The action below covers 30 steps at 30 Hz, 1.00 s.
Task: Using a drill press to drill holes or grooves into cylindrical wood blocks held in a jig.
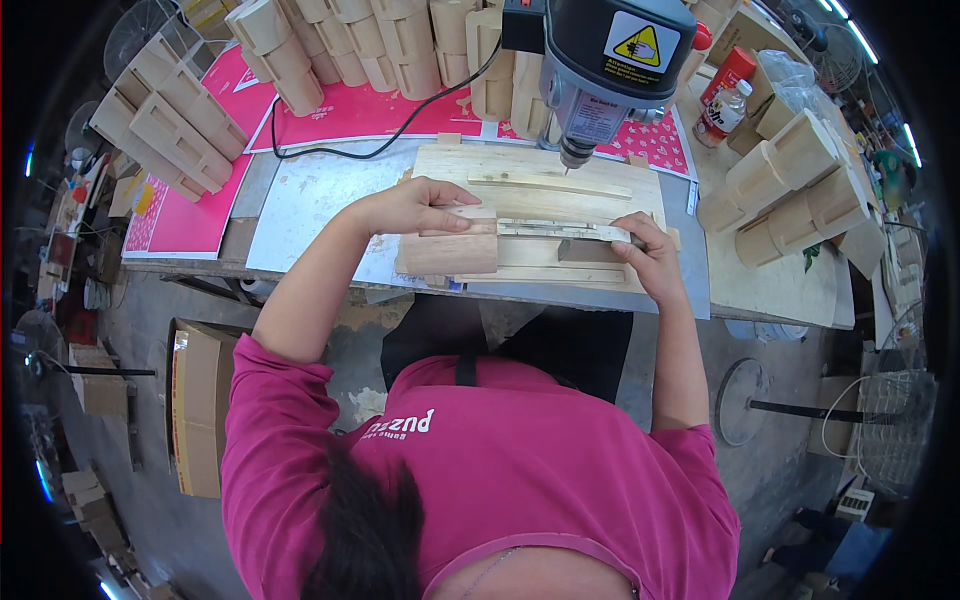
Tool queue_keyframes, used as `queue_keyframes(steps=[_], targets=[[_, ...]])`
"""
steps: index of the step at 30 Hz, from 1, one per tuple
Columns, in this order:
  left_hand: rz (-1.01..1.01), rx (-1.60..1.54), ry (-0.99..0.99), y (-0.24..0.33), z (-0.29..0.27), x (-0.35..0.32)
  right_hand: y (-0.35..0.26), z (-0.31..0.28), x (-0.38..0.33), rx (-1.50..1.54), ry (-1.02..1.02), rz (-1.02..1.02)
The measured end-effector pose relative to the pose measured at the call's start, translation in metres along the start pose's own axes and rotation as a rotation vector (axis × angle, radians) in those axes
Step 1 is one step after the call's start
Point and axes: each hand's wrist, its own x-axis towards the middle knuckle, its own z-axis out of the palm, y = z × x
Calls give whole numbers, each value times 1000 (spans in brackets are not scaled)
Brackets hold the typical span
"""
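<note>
My left hand (pixel 425 207) is closed over the far edge of a pale wooden block (pixel 455 255) that lies on a wooden board (pixel 450 160), its thumb on top. From the block's right side a narrow whitish strip (pixel 560 230) with dark lines along it reaches to my right hand (pixel 652 258). The fingers and thumb of that hand pinch the strip's right end; whether its left end sits inside the block is hidden. Under the strip is a small darker wood piece (pixel 590 252). Just beyond stands a drill press (pixel 610 60), its thin bit (pixel 568 170) above the board.
Rows of stacked wooden blocks (pixel 350 50) stand on pink printed sheets (pixel 330 120) at the back. More wooden blocks (pixel 800 190) are at the right, near a bottle (pixel 722 112) and a red can (pixel 730 75). A black cable (pixel 400 130) curves across the table. A cardboard box (pixel 197 410) is on the floor.
</note>
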Motion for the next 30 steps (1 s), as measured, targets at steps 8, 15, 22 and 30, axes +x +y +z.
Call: queue_keyframes(steps=[8,15,22,30], targets=[[9,-32,-52,-4,-9,11,0,0,0,-11,-4,-6],[-12,129,-80,6,-6,16,3,-4,5,-10,-21,6],[112,-486,522,1,30,37,2,6,2,23,24,10],[312,-923,925,1,75,73,4,10,-1,-95,95,-73]])
